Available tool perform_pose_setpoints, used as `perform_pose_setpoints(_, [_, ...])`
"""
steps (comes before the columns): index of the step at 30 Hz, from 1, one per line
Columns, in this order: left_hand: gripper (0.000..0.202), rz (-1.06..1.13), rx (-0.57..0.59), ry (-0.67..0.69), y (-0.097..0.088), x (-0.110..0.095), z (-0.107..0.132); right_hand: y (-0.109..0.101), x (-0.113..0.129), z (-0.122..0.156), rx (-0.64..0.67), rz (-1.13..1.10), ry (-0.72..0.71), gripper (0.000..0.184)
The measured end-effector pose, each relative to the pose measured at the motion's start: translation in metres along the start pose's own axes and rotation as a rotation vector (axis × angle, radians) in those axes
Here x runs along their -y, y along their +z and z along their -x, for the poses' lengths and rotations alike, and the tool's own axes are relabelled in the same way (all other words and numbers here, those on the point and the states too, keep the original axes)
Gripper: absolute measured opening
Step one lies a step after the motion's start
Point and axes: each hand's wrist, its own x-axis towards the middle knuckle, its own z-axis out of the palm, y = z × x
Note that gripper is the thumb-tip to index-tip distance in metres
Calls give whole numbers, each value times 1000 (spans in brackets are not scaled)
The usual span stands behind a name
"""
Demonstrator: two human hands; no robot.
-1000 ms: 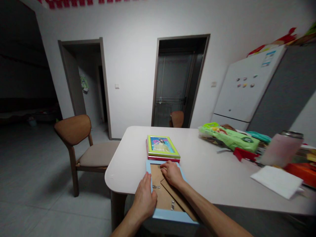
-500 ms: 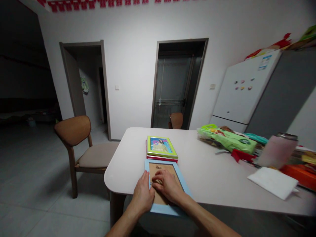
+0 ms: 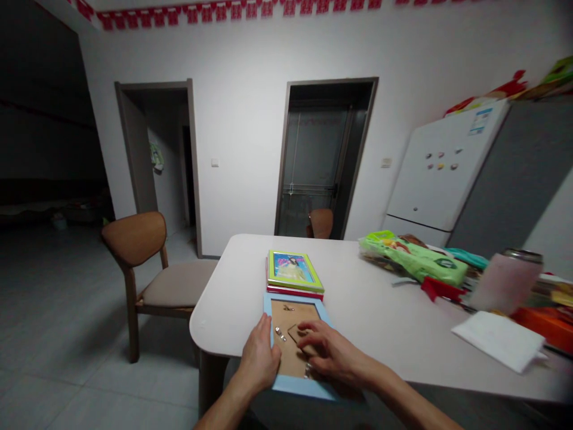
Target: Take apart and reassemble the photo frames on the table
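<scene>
A light blue picture frame [image 3: 271, 307] lies face down at the near edge of the white table [image 3: 367, 310], its brown backing board [image 3: 286, 349] facing up. My left hand [image 3: 259, 361] rests flat on the frame's left edge, fingers together. My right hand [image 3: 329, 352] lies on the backing board with fingers spread over the brown stand flap, near a small metal clip. Just beyond the frame sits a stack of frames, a green one [image 3: 293, 270] on top with a picture of a figure.
A wooden chair [image 3: 150, 269] stands left of the table. At the right lie green packets [image 3: 414, 257], a pink tumbler [image 3: 504, 280], a white folded paper [image 3: 499, 340] and red items. A white fridge [image 3: 443, 173] stands behind; two dark doorways open in the far wall.
My right hand has drawn back from the frame's far edge to the lower part of the backing board. The left hand has stayed on the left edge. The view has tilted up slightly.
</scene>
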Motion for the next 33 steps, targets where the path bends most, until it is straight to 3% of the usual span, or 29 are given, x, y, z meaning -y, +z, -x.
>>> perform_pose_setpoints(3, [58,-3,-1,-16,0,-2,0,1,-2,14,61,-29,18,20])
perform_pose_setpoints(7, [58,-21,11,-11,-1,-3,0,14,-2,12,-60,-44,44,11])
perform_pose_setpoints(12, [59,11,16,-11,0,0,-1,17,-6,6,-189,-14,133,34])
perform_pose_setpoints(19, [57,364,-60,-89,-5,-4,-4,10,-5,-3,-274,172,218,35])
perform_pose_setpoints(25, [34,584,-130,-133,-21,-13,-17,-6,31,-15,-321,180,172,29])
perform_pose_setpoints(29, [38,728,-159,-220,-46,9,-20,-10,41,-22,-365,58,103,36])
perform_pose_setpoints(33, [40,760,-212,-310,-74,50,-16,-14,1,-12,-401,103,279,41])
